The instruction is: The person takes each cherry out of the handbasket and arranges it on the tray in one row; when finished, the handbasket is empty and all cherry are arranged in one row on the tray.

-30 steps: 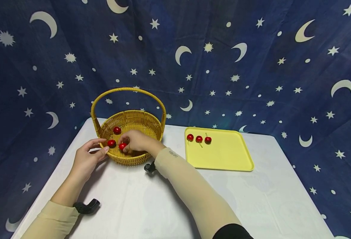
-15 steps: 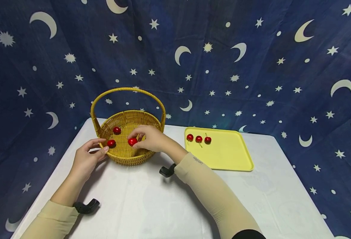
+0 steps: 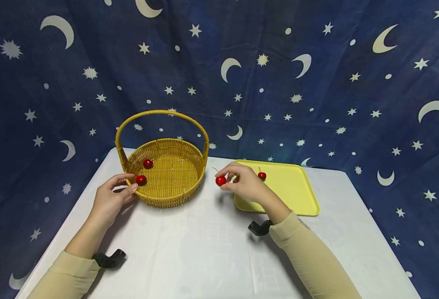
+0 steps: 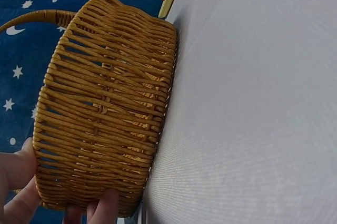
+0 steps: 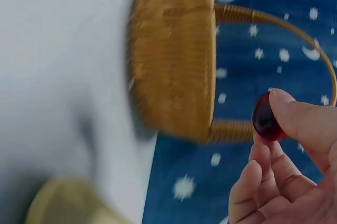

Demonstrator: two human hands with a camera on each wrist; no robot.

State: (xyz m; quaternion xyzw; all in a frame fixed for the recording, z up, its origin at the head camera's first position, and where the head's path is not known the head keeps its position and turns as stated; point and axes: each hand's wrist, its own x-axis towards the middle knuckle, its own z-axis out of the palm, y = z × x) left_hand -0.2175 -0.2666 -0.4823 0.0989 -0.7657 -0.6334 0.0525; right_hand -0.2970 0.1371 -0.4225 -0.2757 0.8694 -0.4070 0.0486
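My right hand (image 3: 246, 182) pinches a red cherry (image 3: 220, 181) between thumb and fingers, above the table between basket and tray. Its thin stem points up to the left; the right wrist view shows the cherry (image 5: 267, 119) close up. With my left hand (image 3: 109, 200) I hold the left side of a yellow wicker basket (image 3: 171, 202). In the left wrist view, fingertips (image 4: 107, 208) press on its woven wall. Two cherries lie inside the basket at the left, one cherry (image 3: 148, 163) behind the other cherry (image 3: 141, 180).
A yellow tray (image 3: 292, 193) lies right of the basket. One cherry (image 3: 262, 176) shows on it; my right hand covers the tray's left part in the head view. The basket's tall handle (image 3: 163, 111) arches upward. A starry blue cloth (image 3: 316, 133) hangs behind the white table.
My right hand has lifted the cherry out of the basket and carried it right, to the tray's left edge. My left hand has stayed on the basket.
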